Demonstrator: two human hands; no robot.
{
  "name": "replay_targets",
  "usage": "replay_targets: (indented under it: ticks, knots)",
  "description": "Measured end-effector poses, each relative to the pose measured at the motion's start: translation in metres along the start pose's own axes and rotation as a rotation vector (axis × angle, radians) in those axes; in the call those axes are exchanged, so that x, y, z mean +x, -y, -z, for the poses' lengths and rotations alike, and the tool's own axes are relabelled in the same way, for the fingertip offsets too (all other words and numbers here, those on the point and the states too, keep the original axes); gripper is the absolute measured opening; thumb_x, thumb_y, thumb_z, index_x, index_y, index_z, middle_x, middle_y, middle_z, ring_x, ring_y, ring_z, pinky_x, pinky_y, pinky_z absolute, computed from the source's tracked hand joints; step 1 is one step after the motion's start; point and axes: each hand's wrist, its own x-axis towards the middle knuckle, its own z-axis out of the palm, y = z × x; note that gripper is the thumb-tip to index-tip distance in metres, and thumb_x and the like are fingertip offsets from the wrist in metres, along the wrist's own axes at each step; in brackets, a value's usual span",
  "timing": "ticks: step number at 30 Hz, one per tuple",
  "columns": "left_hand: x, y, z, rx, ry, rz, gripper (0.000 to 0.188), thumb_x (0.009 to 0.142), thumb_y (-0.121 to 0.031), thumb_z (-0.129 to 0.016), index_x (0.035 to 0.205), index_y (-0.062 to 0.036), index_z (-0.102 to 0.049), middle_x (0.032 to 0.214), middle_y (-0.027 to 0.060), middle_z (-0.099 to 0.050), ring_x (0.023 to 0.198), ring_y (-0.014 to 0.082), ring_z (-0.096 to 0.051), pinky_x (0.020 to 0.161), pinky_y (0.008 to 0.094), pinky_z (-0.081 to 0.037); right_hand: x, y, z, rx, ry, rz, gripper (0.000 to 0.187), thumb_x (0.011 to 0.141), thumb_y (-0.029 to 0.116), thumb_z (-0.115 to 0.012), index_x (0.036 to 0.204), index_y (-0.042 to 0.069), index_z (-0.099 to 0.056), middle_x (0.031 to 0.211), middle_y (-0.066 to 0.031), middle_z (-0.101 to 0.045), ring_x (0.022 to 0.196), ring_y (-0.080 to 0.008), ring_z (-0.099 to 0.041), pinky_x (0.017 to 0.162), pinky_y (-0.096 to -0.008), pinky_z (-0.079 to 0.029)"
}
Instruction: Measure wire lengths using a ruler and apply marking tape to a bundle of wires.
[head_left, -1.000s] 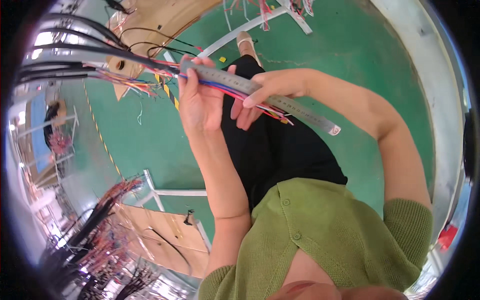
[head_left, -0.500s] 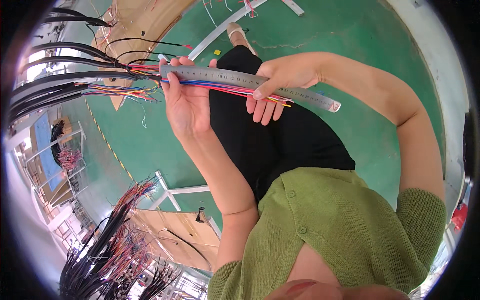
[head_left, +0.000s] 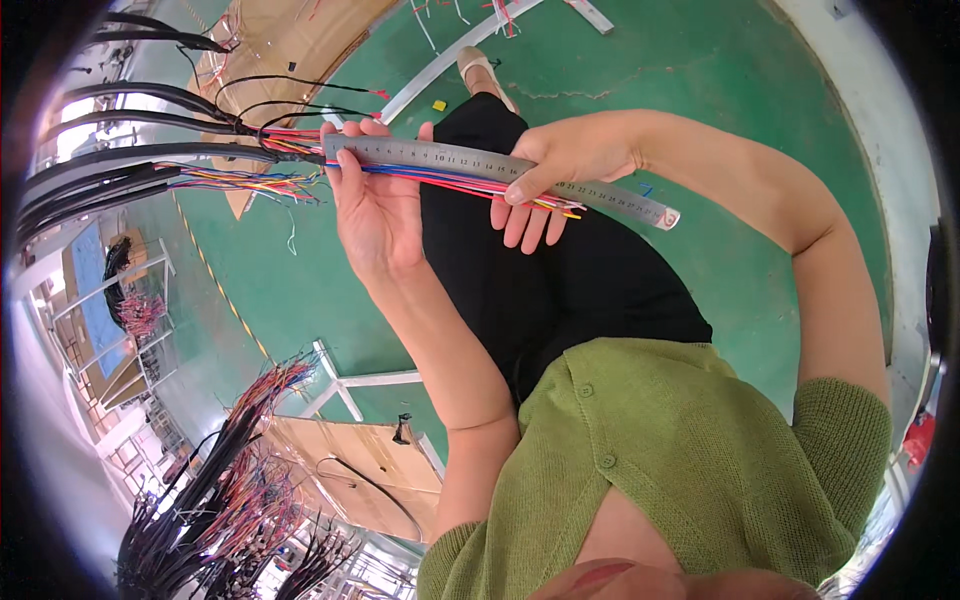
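Observation:
A steel ruler (head_left: 460, 155) lies along a bundle of red, blue and white wires (head_left: 450, 180) that comes out of a black cable (head_left: 150, 152) at the left. My left hand (head_left: 378, 205) grips the ruler's near-zero end and the wires, thumb on top, where the black sheath ends. Farther right, my right hand (head_left: 545, 175) pinches ruler and wires together, its thumb over them and its fingers beneath. The loose wire tips stick out past that thumb, beside the ruler's rounded far end. The palm sides under the ruler are partly hidden.
Other black cables with stripped coloured wires (head_left: 250, 183) hang beside the held one at left. A large pile of cables (head_left: 210, 490) fills the lower left. Cardboard (head_left: 350, 465) and white metal frame bars (head_left: 380, 379) stand near it on the green floor (head_left: 270, 270).
Both hands keep their hold on the ruler and wires. The ruler and wires have shifted very slightly; otherwise little differs.

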Motion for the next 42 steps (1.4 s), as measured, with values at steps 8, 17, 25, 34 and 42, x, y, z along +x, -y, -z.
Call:
replay_targets:
  ticks: [8,17,25,34,42]
  knots:
    - [-0.007,0.0,0.033,0.184,-0.249,-0.063,0.042,0.102,-0.028,-0.047,0.14,-0.0097,-0.043,0.133,0.0071,-0.05,0.13,0.0263,-0.044,0.107,0.0581,-0.036,-0.001,-0.016,0.03,-0.338,-0.635,0.282,0.051,0.099,0.039,-0.051,0.136,0.003,-0.051,0.097,-0.004,-0.06,0.091,-0.0116,-0.059,0.083,-0.0276,-0.049]
    - [-0.011,-0.002,0.03,0.123,-0.183,-0.075,0.034,0.102,-0.018,-0.044,0.131,-0.0019,-0.049,0.133,0.0153,-0.053,0.126,0.0243,-0.05,0.101,0.0423,-0.042,0.046,0.149,0.107,-1.456,-1.427,0.722,0.048,0.085,0.02,-0.062,0.127,-0.003,-0.053,0.114,-0.0236,-0.059,0.109,-0.0371,-0.057,0.096,-0.0433,-0.044]
    - [0.017,-0.003,0.019,0.814,-0.26,-0.234,0.022,0.089,-0.013,-0.064,0.105,0.0025,-0.069,0.08,0.0051,-0.069,0.072,0.0107,-0.064,0.068,0.0256,-0.052,0.086,0.044,0.016,-0.546,-0.556,0.335,0.035,0.097,0.026,-0.057,0.119,-0.001,-0.062,0.1,-0.0065,-0.068,0.095,-0.0148,-0.065,0.088,-0.0303,-0.051]
    - [0.003,-0.017,0.015,1.275,-0.24,-0.336,0.027,0.082,-0.009,-0.071,0.106,0.0018,-0.068,0.085,0.0102,-0.073,0.076,0.0136,-0.069,0.072,0.0266,-0.054,0.083,0.053,0.011,-0.489,-0.584,0.182,0.031,0.094,0.026,-0.064,0.114,0.002,-0.066,0.097,-0.0046,-0.07,0.09,-0.0127,-0.066,0.083,-0.0285,-0.053]
    - [0.015,-0.013,0.021,1.25,-0.066,-0.245,0.029,0.091,-0.009,-0.06,0.118,0.0025,-0.06,0.088,0.0101,-0.069,0.077,0.0133,-0.067,0.069,0.0274,-0.054,0.08,0.058,0.027,-0.544,-0.516,0.233,0.022,0.094,0.027,-0.063,0.102,0.008,-0.067,0.086,0.0018,-0.065,0.083,-0.0073,-0.061,0.076,-0.0263,-0.052]
